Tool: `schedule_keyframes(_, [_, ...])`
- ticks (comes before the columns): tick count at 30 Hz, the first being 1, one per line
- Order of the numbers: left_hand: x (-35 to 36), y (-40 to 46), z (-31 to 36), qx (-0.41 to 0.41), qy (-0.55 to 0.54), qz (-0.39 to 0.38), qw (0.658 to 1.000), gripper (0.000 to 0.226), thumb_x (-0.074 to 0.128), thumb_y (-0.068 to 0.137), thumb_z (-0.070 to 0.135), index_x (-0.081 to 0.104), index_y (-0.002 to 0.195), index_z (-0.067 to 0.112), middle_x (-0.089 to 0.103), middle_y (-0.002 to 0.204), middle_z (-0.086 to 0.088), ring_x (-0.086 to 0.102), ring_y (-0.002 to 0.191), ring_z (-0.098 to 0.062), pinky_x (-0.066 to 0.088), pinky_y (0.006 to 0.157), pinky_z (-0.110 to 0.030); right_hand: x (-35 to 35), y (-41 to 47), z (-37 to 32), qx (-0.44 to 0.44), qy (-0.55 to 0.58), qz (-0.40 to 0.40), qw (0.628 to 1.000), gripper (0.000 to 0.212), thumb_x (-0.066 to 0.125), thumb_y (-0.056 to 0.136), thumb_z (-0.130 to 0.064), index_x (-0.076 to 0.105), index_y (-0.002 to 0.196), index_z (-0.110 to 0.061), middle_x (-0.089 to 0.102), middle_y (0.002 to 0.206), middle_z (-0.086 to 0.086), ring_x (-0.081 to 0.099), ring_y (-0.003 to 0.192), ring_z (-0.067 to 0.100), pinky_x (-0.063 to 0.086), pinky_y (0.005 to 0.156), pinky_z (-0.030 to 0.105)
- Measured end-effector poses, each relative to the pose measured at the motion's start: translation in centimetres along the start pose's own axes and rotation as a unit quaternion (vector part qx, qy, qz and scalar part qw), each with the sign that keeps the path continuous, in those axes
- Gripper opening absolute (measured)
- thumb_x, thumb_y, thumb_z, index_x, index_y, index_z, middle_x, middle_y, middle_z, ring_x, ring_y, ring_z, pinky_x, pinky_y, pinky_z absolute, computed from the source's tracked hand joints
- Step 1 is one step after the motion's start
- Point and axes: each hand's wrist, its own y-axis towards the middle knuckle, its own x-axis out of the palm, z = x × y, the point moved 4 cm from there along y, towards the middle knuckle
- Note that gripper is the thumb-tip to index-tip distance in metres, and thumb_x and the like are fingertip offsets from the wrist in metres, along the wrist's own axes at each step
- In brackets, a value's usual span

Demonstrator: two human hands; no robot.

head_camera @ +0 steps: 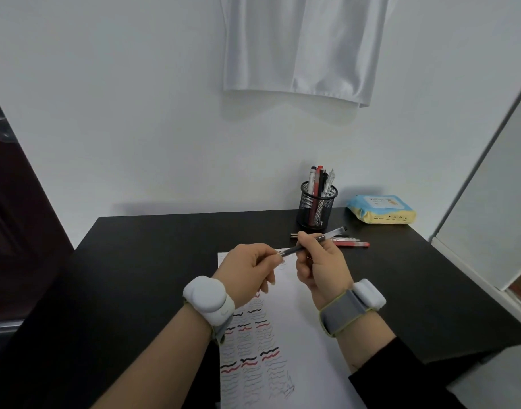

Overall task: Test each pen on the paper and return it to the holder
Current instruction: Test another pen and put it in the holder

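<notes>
Right now I hold a slim clear-barrelled pen with a dark grip [312,242] up in the air above the top edge of the white sheet of paper covered in red and black squiggles [309,335]. My right hand [321,267] has its fingers curled round the middle of the barrel, while the fingers of my left hand [250,270] pinch the tip end, at about nine o'clock from the right hand. I judge I am either pulling a cap off or pushing it back on; I cannot tell which, since the tip is hidden between my fingertips.

The black wire-mesh holder [317,206] stands at about one o'clock on the dark surface [153,261], with several pens upright in it. Between it and my right hand lie a few loose pens, one of them red [352,244], flat on the surface. A blue and yellow pack of tissues [381,208] sits at two o'clock, near the holder.

What could go wrong: if the tip is bare, my left fingertips may get inked or smear the sheet. Reaching to the holder, my sleeve or wrist could sweep the loose pens and roll them off the edge, and a careless push into the crowded holder might tip it.
</notes>
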Motion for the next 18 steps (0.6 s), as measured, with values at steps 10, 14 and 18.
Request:
schedule_keyframes(10, [0.6, -0.3, 0.6, 0.034, 0.097, 0.035, 0.994, 0.012, 0.052, 0.097, 0.029, 0.063, 0.097, 0.024, 0.063, 0.068, 0.007, 0.058, 0.055, -0.005, 0.056, 0.069, -0.026, -0.2, -0.9, 0.1, 0.038, 0.019, 0.037, 0.998, 0.017, 0.060, 0.095, -0.022, 0.055, 0.083, -0.011, 0.047, 0.056, 0.002, 0.035, 0.040, 0.011, 0.027, 0.035, 0.017])
schedule_keyframes(14, [0.7, -0.3, 1.0, 0.050, 0.112, 0.049, 0.991, 0.012, 0.052, 0.097, 0.029, 0.062, 0.100, 0.023, 0.062, 0.070, 0.007, 0.058, 0.059, -0.008, 0.056, 0.069, -0.027, -0.1, -0.9, -0.1, 0.034, 0.036, 0.038, 0.998, 0.020, 0.058, 0.096, -0.021, 0.053, 0.078, -0.012, 0.045, 0.055, 0.002, 0.034, 0.039, 0.010, 0.026, 0.034, 0.016])
schedule_keyframes(18, [0.6, -0.2, 1.1, 0.047, 0.109, 0.048, 0.992, 0.013, 0.052, 0.097, 0.029, 0.062, 0.101, 0.023, 0.062, 0.071, 0.008, 0.057, 0.057, -0.005, 0.054, 0.066, -0.024, -0.1, -0.9, -0.3, 0.036, 0.032, 0.026, 0.998, 0.019, 0.058, 0.096, -0.021, 0.053, 0.080, -0.012, 0.046, 0.055, 0.001, 0.035, 0.038, 0.010, 0.024, 0.035, 0.016])
